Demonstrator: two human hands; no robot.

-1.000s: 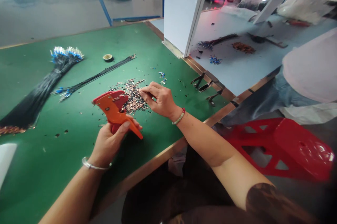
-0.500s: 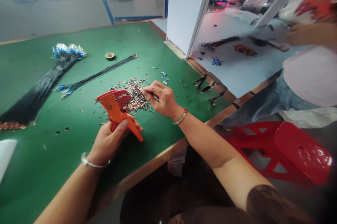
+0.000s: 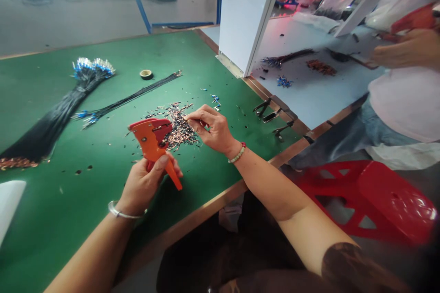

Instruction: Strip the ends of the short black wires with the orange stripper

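Lying at the far left of the green mat [image 3: 103, 201] is a bundle of black wires [image 3: 51, 118] with blue-tipped ends. I am gripping the orange crimping tool [image 3: 151, 139] in my left hand [image 3: 146, 183], fingers closed round its handles, its head raised just beside the pile of metal terminals [image 3: 177, 128]. My right hand [image 3: 213, 130] is pinching a small piece [image 3: 190, 120] over that pile (too tiny to identify). Farther right, a co-worker's hand [image 3: 405, 47] is hovering above the blue table [image 3: 319, 96].

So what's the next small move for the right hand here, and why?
Probably bring the thin pinched piece across to the head of the orange-red plastic hand tool: right hand pinches it over the loose pile of coppery wire bits, and left hand holds the tool upright beside.
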